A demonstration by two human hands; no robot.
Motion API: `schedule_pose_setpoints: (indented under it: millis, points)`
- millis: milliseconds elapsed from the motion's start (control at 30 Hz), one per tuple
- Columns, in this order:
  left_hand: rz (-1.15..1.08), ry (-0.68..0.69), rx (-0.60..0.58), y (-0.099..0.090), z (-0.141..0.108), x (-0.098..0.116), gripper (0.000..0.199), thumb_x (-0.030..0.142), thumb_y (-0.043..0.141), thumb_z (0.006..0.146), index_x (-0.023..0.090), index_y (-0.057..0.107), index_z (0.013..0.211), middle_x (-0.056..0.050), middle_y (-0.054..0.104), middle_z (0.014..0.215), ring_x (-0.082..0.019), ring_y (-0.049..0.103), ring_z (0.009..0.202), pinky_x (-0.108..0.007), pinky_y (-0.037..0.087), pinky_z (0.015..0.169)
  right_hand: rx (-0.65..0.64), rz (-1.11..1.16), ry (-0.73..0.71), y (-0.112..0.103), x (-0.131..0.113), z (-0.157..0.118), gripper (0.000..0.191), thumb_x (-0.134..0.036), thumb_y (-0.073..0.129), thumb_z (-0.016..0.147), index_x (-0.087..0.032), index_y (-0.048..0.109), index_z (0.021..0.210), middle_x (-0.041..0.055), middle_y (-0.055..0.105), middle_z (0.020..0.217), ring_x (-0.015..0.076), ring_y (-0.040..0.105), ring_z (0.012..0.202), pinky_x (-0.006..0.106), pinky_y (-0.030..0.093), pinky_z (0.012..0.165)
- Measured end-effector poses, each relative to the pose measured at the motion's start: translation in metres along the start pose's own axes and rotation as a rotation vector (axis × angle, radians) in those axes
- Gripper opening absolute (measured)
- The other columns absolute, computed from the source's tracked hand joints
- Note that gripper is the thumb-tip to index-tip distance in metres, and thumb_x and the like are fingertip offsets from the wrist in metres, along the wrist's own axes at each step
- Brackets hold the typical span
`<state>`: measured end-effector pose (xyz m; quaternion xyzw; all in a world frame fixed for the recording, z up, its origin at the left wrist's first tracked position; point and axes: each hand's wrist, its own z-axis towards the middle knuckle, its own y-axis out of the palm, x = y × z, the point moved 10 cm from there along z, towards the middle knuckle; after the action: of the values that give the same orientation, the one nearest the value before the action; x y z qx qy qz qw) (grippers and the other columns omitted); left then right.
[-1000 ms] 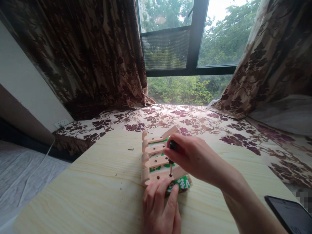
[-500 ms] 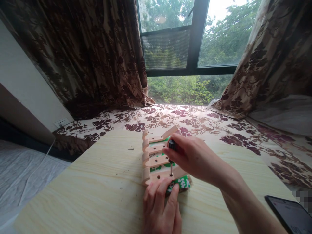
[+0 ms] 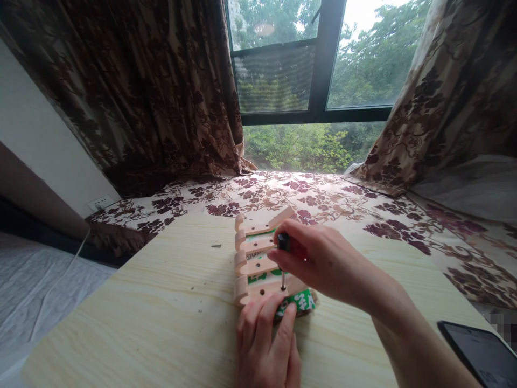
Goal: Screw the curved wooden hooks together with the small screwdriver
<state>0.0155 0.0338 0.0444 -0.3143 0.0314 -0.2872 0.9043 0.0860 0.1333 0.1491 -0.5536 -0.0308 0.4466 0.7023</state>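
Note:
A pale wooden rack (image 3: 250,291) with several crosspieces and curved ends lies on the table, green-and-white printed material (image 3: 304,302) showing between and below its bars. My right hand (image 3: 301,250) grips the black handle of a screwdriver (image 3: 283,242) from the right. The screwdriver stands nearly upright, its metal shaft reaching down to a hole in the nearest crosspiece. Just below that bar, my left hand (image 3: 266,339) presses on the rack's near edge and the green material, fingers bent and partly spread. Another dark hole shows left of the screwdriver tip.
The light wooden table (image 3: 161,302) carries a screw (image 3: 216,246) and small specks left of the rack. At its right edge lies a dark phone (image 3: 476,350). Beyond are a floral-covered ledge (image 3: 274,188), curtains (image 3: 169,97) and a window. A wall socket (image 3: 100,202) is at left.
The fingers of my right hand have shifted around the screwdriver handle, which stands in the same hole. My left hand has stayed in place. The view has moved slightly.

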Motion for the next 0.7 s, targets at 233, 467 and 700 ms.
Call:
schedule_pose_setpoints:
  millis: [233, 467, 700]
  points:
    - [0.008, -0.012, 0.017, -0.0012, 0.0004, -0.0002, 0.038, 0.006, 0.056, 0.083, 0.019, 0.063, 0.118, -0.009, 0.061, 0.121, -0.025, 0.051, 0.119, -0.043, 0.041, 0.103, 0.011, 0.013, -0.022, 0.001, -0.0043, 0.0007, 0.028, -0.034, 0.054, 0.09, -0.02, 0.043, 0.069, -0.0051, 0.045, 0.057, 0.0084, 0.034, 0.052, 0.024, 0.023, 0.05]
    - [0.009, -0.014, 0.006, -0.0008, 0.0009, 0.0003, 0.038, 0.006, 0.056, 0.083, 0.02, 0.063, 0.118, -0.009, 0.062, 0.121, -0.024, 0.052, 0.119, -0.042, 0.04, 0.104, 0.012, 0.027, 0.0, -0.0025, 0.0004, -0.0006, 0.017, -0.034, 0.054, 0.091, -0.019, 0.056, 0.082, -0.0036, 0.054, 0.062, 0.0091, 0.04, 0.054, 0.023, 0.026, 0.051]
    - [-0.003, -0.014, -0.007, -0.0004, 0.0, 0.0004, 0.039, 0.006, 0.056, 0.083, 0.019, 0.062, 0.119, -0.01, 0.06, 0.122, -0.025, 0.051, 0.119, -0.042, 0.04, 0.104, 0.019, 0.01, -0.004, -0.003, 0.0012, 0.0, 0.023, -0.035, 0.053, 0.092, -0.019, 0.054, 0.076, -0.0031, 0.052, 0.06, 0.0092, 0.039, 0.053, 0.023, 0.026, 0.05]
